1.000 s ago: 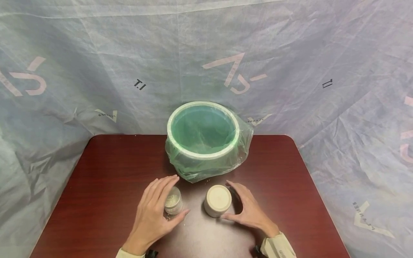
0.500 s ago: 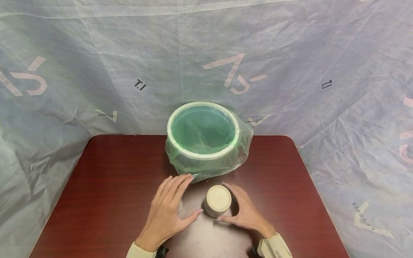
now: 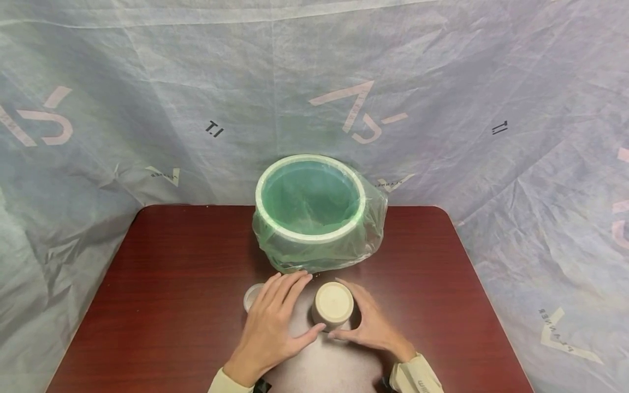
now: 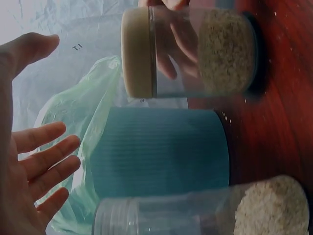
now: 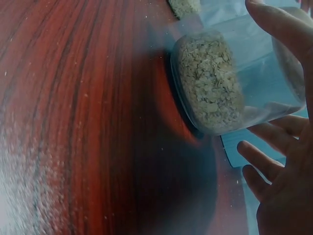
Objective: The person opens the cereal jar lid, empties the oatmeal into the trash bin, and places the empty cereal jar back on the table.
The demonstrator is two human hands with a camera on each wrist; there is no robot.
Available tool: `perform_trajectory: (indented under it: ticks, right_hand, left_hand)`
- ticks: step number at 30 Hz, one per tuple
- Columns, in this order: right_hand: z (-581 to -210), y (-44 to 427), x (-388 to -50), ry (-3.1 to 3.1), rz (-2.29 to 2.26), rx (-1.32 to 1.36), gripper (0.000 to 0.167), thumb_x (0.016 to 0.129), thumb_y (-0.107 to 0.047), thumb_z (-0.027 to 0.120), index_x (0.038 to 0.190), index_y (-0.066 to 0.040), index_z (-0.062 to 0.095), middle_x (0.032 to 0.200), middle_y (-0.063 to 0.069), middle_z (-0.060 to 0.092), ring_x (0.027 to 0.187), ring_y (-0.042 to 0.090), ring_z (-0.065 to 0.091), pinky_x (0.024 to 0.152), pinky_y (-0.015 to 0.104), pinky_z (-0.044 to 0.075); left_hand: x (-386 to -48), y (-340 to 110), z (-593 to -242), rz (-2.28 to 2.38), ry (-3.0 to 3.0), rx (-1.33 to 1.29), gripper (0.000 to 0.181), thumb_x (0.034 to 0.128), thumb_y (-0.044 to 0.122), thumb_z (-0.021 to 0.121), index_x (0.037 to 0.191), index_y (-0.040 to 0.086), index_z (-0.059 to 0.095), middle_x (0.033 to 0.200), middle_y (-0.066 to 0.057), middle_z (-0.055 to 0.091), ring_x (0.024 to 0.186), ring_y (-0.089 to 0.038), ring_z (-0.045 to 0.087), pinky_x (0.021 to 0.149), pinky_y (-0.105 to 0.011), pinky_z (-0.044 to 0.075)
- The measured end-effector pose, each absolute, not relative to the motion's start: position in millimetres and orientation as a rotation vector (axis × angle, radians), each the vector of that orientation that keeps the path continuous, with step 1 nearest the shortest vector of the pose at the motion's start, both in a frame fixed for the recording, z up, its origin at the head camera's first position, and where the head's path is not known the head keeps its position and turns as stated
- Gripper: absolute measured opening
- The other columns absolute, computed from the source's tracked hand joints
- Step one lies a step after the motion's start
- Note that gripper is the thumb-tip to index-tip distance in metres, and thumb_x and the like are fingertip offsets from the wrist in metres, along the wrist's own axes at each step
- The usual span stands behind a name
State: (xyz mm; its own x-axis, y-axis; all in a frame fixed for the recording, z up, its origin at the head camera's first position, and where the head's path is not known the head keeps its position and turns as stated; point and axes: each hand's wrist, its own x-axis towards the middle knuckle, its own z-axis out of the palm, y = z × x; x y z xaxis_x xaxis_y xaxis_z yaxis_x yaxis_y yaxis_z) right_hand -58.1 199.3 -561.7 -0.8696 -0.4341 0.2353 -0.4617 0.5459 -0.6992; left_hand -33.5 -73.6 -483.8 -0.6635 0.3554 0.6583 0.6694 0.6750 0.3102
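A glass jar with a pale wooden-looking lid stands upright on the table, part full of oat-like flakes. My right hand curves loosely around its right side, thumb in front and fingers behind; contact cannot be told. Left of the jar, my left hand holds nothing, its fingers spread and its thumb tip close to the jar's front. Behind the left hand stands a lidless clear jar, mostly hidden in the head view. The left wrist view shows pale flakes in its bottom.
A blue-green bin with a white rim and a thin green plastic bag over it stands at the table's back. Crumbs dot the dark red table. Grey printed sheets hang behind and at both sides.
My left hand has moved right, away from the lidless jar and up to the lidded one. The right hand has shifted slightly left around the lidded jar. Both jars stay in place.
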Motion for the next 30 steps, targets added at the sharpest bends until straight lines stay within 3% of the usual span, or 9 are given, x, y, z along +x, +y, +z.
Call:
perform_trajectory:
  ticks: [7, 15, 30]
  right_hand:
    - [-570, 197, -59, -2.69, 1.264, 0.825, 0.108, 0.071, -0.048, 0.101, 0.159, -0.017, 0.047, 0.151, 0.002, 0.057, 0.139, 0.027, 0.054, 0.113, 0.057, 0.044]
    - [-576, 194, -58, -2.701, 1.312, 0.805, 0.104, 0.066, -0.031, 0.101, 0.154, -0.009, 0.05, 0.148, 0.008, 0.059, 0.136, 0.028, 0.056, 0.113, 0.056, 0.045]
    - [-588, 193, -61, -2.707, 1.307, 0.78, 0.102, 0.066, -0.029, 0.1, 0.152, -0.001, 0.052, 0.146, 0.014, 0.062, 0.133, 0.032, 0.059, 0.112, 0.059, 0.047]
  left_hand:
    - [-32, -59, -490, -0.716, -2.382, -0.791, 0.086, 0.0864, 0.062, 0.08, 0.15, 0.009, 0.058, 0.149, -0.006, 0.06, 0.135, -0.025, 0.059, 0.119, -0.05, 0.041]
    - [-31, -44, -497, -0.75, -2.432, -0.769, 0.089, 0.0807, 0.055, 0.088, 0.15, 0.008, 0.057, 0.146, -0.007, 0.061, 0.131, -0.025, 0.06, 0.113, -0.042, 0.046]
    - [-36, -29, -510, -0.78, -2.559, -0.753, 0.09, 0.0853, 0.061, 0.084, 0.154, 0.009, 0.055, 0.152, -0.006, 0.059, 0.138, -0.022, 0.058, 0.109, -0.04, 0.053]
